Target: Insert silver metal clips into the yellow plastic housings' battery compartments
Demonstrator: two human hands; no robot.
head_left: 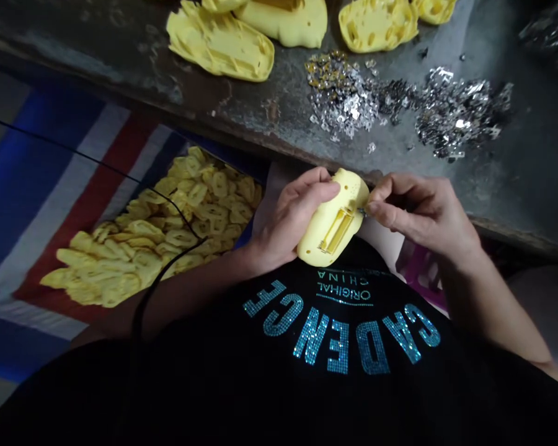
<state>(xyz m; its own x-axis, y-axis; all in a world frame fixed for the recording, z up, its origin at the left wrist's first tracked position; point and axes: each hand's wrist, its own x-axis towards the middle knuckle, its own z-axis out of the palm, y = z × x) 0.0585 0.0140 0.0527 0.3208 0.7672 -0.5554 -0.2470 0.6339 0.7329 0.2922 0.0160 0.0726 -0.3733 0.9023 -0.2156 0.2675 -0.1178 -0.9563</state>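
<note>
A yellow plastic casing with an uncovered battery compartment rests in my left hand, thumb on its face and fingers around its side. Close to the casing's right edge, my right hand pinches a small metal battery contact between thumb and fingertips. The contact is beside the compartment's upper end; whether it touches the casing I cannot tell. Small silvery contacts lie in a heap on the bench beyond my hands, with a second heap of shiny metal pieces to its right.
More yellow casing halves lie at the back of the dark bench. Below its edge on the left, a striped blue, white and red sack holds many yellow casings. A black cord crosses above the sack toward my left arm.
</note>
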